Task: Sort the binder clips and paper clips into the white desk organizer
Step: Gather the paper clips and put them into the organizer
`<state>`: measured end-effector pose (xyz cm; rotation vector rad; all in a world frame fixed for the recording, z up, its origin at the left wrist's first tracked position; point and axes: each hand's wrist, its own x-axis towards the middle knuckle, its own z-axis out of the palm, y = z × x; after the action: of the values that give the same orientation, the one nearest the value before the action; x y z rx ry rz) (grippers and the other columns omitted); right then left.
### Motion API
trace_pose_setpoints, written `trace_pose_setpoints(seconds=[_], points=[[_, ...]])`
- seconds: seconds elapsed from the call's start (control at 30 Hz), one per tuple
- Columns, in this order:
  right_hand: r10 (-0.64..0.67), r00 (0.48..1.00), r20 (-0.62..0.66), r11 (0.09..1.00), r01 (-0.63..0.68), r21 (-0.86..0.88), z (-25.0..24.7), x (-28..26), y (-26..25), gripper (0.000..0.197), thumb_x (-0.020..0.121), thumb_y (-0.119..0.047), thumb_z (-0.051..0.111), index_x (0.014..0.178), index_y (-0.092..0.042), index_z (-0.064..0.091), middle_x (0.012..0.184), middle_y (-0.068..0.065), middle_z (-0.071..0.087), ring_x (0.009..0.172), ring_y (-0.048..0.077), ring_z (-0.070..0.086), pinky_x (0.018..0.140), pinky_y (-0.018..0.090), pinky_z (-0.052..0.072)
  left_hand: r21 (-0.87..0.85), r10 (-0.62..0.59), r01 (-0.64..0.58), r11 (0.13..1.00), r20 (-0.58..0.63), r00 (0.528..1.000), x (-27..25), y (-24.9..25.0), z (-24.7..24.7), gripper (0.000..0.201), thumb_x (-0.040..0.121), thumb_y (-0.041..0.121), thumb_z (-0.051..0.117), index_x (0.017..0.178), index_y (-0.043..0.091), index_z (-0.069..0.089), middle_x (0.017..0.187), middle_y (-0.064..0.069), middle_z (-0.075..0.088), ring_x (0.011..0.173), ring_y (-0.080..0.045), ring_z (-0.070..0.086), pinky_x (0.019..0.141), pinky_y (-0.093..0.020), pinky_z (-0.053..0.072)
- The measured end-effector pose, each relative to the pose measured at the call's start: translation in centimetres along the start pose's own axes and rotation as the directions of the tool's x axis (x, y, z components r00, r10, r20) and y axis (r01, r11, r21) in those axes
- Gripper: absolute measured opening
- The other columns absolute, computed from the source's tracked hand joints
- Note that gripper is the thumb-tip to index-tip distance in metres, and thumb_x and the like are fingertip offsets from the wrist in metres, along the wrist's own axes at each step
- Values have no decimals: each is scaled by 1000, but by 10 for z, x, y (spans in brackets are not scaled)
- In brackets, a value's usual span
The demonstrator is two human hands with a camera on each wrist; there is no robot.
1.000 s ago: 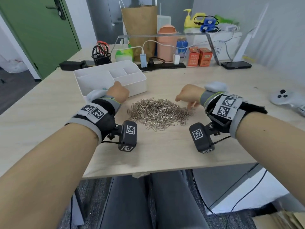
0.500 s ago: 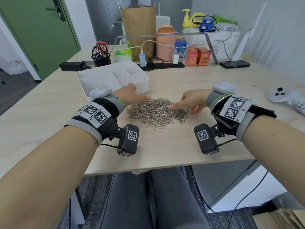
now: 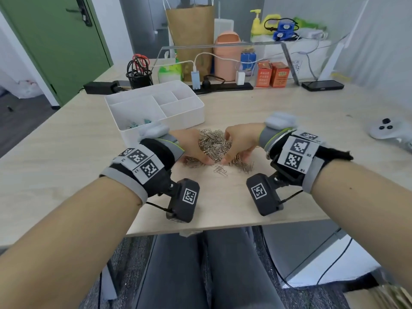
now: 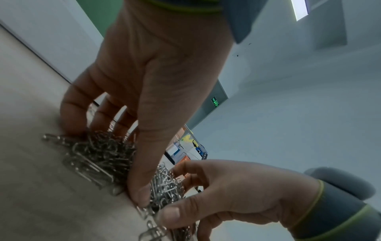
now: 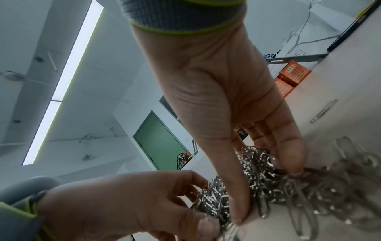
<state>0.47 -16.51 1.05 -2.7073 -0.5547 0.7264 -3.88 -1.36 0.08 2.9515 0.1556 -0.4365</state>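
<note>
A heap of silver paper clips (image 3: 213, 142) stands on the wooden table just in front of the white desk organizer (image 3: 185, 118). My left hand (image 3: 194, 150) grips the heap from the left and my right hand (image 3: 236, 148) from the right, thumbs nearly touching at the front. In the left wrist view the left thumb (image 4: 142, 187) presses into the clips (image 4: 98, 156). The right wrist view shows the right fingers (image 5: 288, 154) curled over the clips (image 5: 266, 171). A few loose clips (image 3: 220, 171) lie in front of the hands. Teal binder clips (image 3: 137, 124) lie in the organizer's front left compartment.
A white game controller (image 3: 390, 130) lies at the right edge. Along the back are a phone (image 3: 322, 85), two orange boxes (image 3: 273, 74), a black power strip (image 3: 223, 86), a pink bin (image 3: 227, 56) and a black mesh cup (image 3: 139, 75). The table's front edge (image 3: 223, 226) is close.
Both hands moved inward from the sides of the flat spread of paper clips and pushed it into a tall heap held between them. Some clips were left behind on the table.
</note>
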Motion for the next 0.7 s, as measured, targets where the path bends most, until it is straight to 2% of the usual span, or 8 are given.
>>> trace_pose_setpoints(seconds=[0.07, 0.13, 0.23, 0.37, 0.5, 0.53, 0.63, 0.7], points=[[-10, 1000, 0, 1000, 10, 15, 1, 2, -2, 77, 72, -26, 81, 133, -2, 40, 80, 7, 55, 56, 21, 62, 74, 40, 59, -59, 12, -13, 998, -18, 1000, 2, 1, 0, 74, 70, 50, 77, 124, 7, 51, 104, -8, 65, 65, -19, 61, 62, -30, 56], [-18, 1000, -6, 1000, 19, 21, 1, 3, -4, 76, 73, -24, 81, 133, -2, 40, 81, 8, 56, 47, 16, 62, 59, 31, 59, -113, 25, -26, 993, -10, 1000, 3, 2, -1, 62, 74, 42, 76, 120, 7, 53, 85, -2, 61, 55, -13, 58, 49, -25, 51], [-48, 998, -38, 998, 50, 50, 2, 6, -6, 83, 71, -24, 82, 138, -13, 33, 102, 6, 49, 49, 14, 61, 44, 23, 54, -121, 35, -36, 992, -10, 999, 4, 1, -4, 55, 79, 34, 74, 122, 5, 53, 95, -6, 63, 57, -16, 61, 63, -29, 55], [-78, 991, -105, 995, 85, 61, 3, 10, -7, 73, 70, -24, 82, 130, -14, 42, 91, 0, 50, 46, 11, 60, 42, 21, 53, -152, 59, -61, 986, -21, 998, 5, 0, -6, 62, 78, 26, 76, 132, 8, 49, 111, -6, 59, 59, -15, 61, 60, -24, 53], [-88, 993, -81, 989, 97, 111, 5, 14, -6, 70, 72, -18, 81, 130, -14, 42, 103, 7, 52, 35, 7, 59, 41, 20, 52, -181, 70, -61, 982, 45, 997, 4, 2, -5, 85, 67, 36, 83, 136, 8, 42, 125, -8, 56, 89, -24, 70, 80, -35, 60], [-94, 993, -66, 989, 101, 111, 5, 14, -7, 71, 72, -17, 81, 131, -14, 41, 101, 7, 51, 34, 7, 59, 39, 19, 51, -171, 69, -62, 983, 38, 997, 3, 3, -4, 83, 67, 37, 83, 134, 7, 45, 123, -10, 58, 88, -24, 70, 79, -36, 60], [-106, 991, -79, 987, 114, 110, 6, 15, -9, 70, 72, -16, 81, 130, -13, 42, 88, -1, 47, 34, 8, 59, 37, 19, 49, -166, 67, -68, 984, -14, 998, 4, 4, -3, 67, 72, 33, 81, 124, 2, 52, 110, -16, 67, 62, -21, 65, 63, -29, 55], [-108, 988, -113, 987, 120, 108, 4, 16, -9, 66, 71, -17, 82, 126, -13, 45, 89, 0, 50, 37, 10, 60, 42, 23, 53, -189, 63, -70, 980, -42, 997, 6, 3, -3, 62, 76, 30, 77, 126, 5, 50, 110, -13, 66, 56, -17, 61, 63, -26, 54]])
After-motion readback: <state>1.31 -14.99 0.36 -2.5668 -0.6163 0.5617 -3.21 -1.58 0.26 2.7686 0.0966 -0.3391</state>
